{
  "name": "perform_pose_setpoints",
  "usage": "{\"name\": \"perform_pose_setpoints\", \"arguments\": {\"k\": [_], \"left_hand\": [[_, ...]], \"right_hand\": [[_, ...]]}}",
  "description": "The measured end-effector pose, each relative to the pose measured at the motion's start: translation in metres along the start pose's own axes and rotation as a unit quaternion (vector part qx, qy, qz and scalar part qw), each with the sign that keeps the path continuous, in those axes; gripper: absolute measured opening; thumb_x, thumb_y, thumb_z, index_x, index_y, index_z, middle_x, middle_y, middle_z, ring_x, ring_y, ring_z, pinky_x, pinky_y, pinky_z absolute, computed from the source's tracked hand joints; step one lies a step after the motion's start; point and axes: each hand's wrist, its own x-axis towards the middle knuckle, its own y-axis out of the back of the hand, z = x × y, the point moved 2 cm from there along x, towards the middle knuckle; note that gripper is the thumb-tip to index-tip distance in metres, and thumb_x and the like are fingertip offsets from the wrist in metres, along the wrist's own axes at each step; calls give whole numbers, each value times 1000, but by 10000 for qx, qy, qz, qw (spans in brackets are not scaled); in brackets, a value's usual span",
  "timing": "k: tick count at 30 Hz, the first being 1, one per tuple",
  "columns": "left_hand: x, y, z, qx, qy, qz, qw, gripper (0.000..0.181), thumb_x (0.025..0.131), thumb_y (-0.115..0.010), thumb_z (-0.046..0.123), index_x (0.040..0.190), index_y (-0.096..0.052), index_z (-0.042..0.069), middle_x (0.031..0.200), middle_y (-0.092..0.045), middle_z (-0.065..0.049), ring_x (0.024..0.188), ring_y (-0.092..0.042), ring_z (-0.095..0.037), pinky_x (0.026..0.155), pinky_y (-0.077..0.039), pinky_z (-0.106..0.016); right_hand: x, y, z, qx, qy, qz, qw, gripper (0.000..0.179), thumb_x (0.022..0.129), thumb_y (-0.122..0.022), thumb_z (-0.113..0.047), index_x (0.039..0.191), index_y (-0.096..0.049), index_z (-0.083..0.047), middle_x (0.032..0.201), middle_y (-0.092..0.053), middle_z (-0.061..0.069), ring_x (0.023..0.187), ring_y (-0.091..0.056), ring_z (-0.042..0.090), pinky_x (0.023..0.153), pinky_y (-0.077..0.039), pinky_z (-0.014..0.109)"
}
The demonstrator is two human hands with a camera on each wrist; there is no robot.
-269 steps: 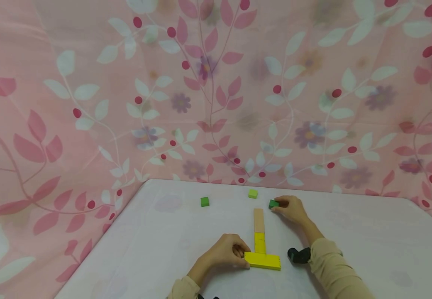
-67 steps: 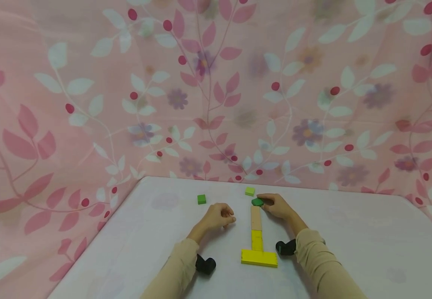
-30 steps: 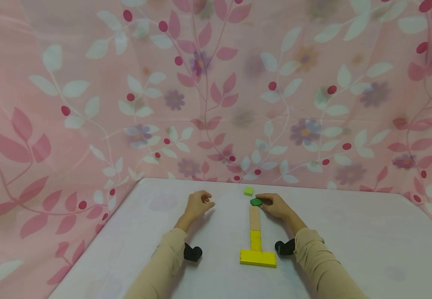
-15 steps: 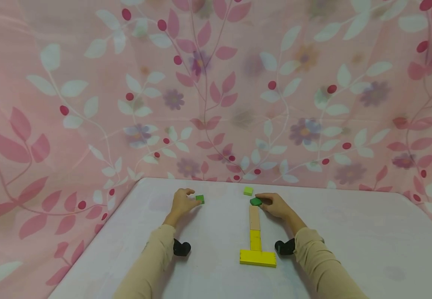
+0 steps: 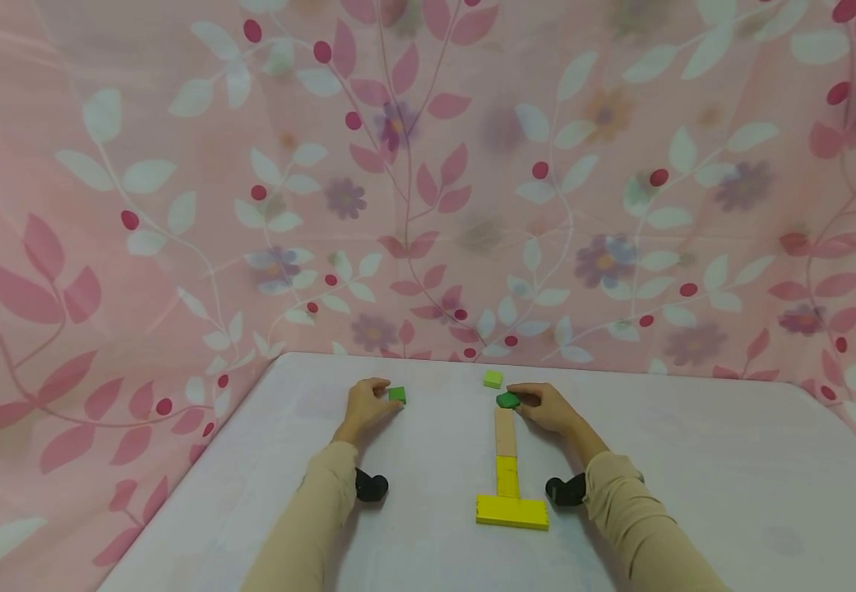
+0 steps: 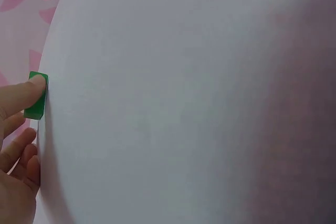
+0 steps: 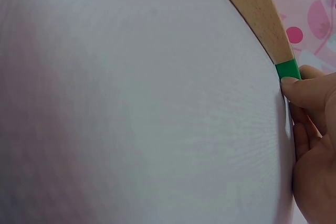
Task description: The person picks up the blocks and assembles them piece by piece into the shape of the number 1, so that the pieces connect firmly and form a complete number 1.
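In the head view my left hand pinches a small green block at the far left of the table. Its thumb lies against that green block in the left wrist view. My right hand holds a darker green block between thumb and fingers. That darker block meets the end of a plain wooden block, as the right wrist view shows. Below the wooden one, a yellow block continues the line down to a long yellow block lying crosswise.
A light green block lies just beyond the darker green one, near the far table edge. The white-covered table ends at a pink floral cloth. Black wrist devices stick out inward from both sleeves.
My left hand has gone from the long yellow block to the green block at far left and pinched it. The right hand has brought the darker green block left to the wooden block's end.
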Motion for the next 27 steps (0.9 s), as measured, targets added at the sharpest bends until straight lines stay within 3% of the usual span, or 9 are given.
{"name": "perform_pose_setpoints", "arguments": {"k": [13,27], "left_hand": [[4,0,1,328,-265,-223,9989,36,70,-77,2,102,-66,-10,90,-63,-17,82,-56,-26,74,-48,-37],[0,-6,2,86,-342,-259,9990,34,66,-80,5,95,-68,-9,81,-62,-13,75,-54,-22,68,-47,-31]], "right_hand": [[-2,1,-5,101,44,-26,9999,36,87,-57,4,123,-59,5,127,-55,24,117,-50,39,102,-35,54],[-1,1,-2,98,123,-4,9999,36,86,-57,5,122,-58,6,126,-55,25,116,-50,39,102,-36,53]]}}
